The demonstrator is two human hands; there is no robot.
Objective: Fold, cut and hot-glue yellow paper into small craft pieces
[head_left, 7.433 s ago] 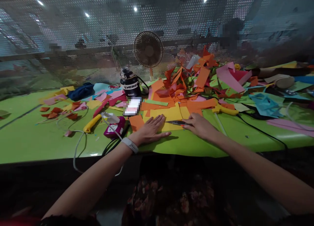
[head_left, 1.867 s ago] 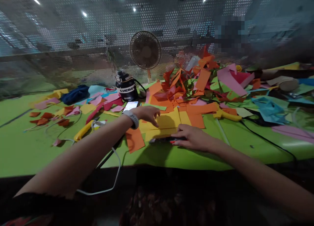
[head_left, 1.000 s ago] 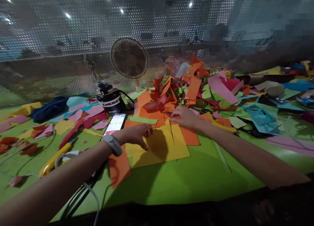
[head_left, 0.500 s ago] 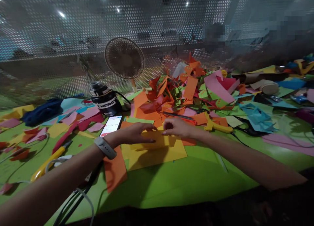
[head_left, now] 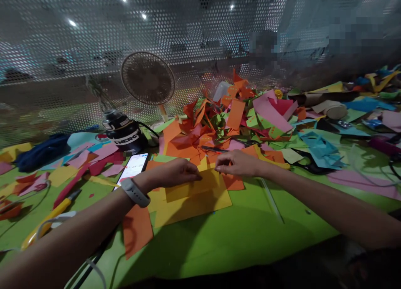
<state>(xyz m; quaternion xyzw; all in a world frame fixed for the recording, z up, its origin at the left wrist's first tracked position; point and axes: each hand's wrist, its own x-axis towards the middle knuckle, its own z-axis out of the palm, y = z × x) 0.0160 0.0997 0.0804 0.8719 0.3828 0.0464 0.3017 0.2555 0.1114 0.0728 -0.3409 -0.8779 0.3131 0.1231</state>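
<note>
A folded yellow paper [head_left: 191, 191] stands partly raised above a flat yellow sheet [head_left: 184, 214] on the green table. My left hand [head_left: 175, 172], with a pale watch on its wrist, has its fingers curled together at the paper's upper left part. On the other side, my right hand [head_left: 238, 163] pinches at the upper right corner, thumb and forefinger nearly touching. The fingertips partly hide the upper edge.
An orange sheet [head_left: 138, 230] and a lit phone [head_left: 134, 166] lie at left, with a black bottle [head_left: 123, 132] behind. Orange scraps [head_left: 175, 147] pile beyond my hands. A yellow-handled tool [head_left: 46, 222], a fan [head_left: 148, 78] and a clear strip [head_left: 272, 200] are nearby.
My left hand's thumb and fingers, spread apart before, have come together at the paper. My right hand stays pinched by the corner. The whole view has shifted slightly.
</note>
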